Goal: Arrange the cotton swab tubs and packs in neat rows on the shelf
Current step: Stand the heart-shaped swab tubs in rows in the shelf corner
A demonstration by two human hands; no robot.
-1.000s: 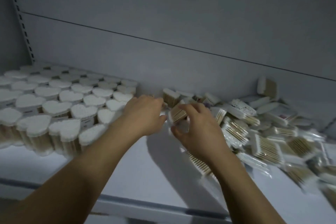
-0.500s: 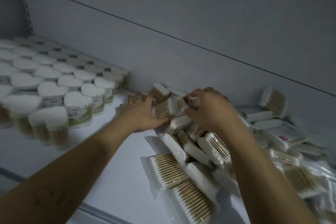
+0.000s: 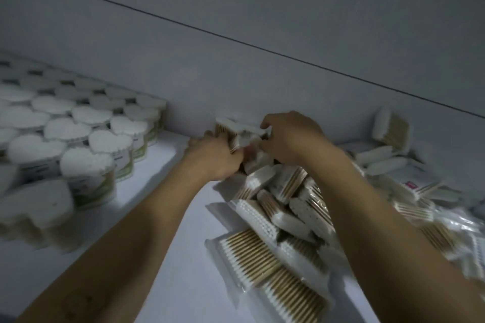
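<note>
Heart-shaped cotton swab tubs [image 3: 78, 139] stand in tight rows on the left of the white shelf [image 3: 168, 231]. A loose heap of flat swab packs [image 3: 283, 215] covers the right side. Both hands meet at the back wall over a few packs standing on edge [image 3: 225, 127]. My left hand [image 3: 212, 157] has its fingers curled against the left side of those packs. My right hand [image 3: 288, 136] pinches a pack at its top from the right. The fingertips of both hands are partly hidden among the packs.
The grey back wall [image 3: 262, 81] rises right behind the hands. A bare strip of shelf runs between the tubs and the heap. More packs [image 3: 391, 134] lean against the wall at the far right.
Both hands have reached further back to the wall and closed together on the upright packs. The view has tilted and moved closer, so the tubs sit further left.
</note>
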